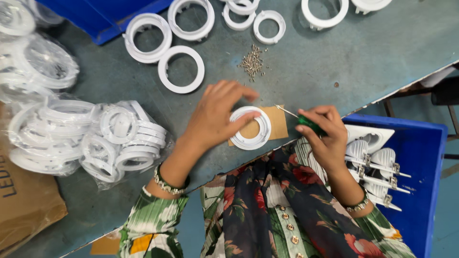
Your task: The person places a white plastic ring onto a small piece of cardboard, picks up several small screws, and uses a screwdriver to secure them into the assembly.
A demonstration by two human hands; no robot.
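Head view: the left hand (217, 114) presses down on a white plastic ring (250, 128), fingers spread over its left rim and grasping it flat against a brown card pad (279, 122) at the near edge of the grey table (334, 62); the right hand (322, 134) is clenched around a green-handled screwdriver (306, 122), its tip pointing left toward the ring. To do this well, I judge the ring should stay pinned flat and the blade upright over the hole; a pile of small screws (252, 62) lies farther off; bagged rings (95, 138) sit left; a blue bin (420, 157) right.
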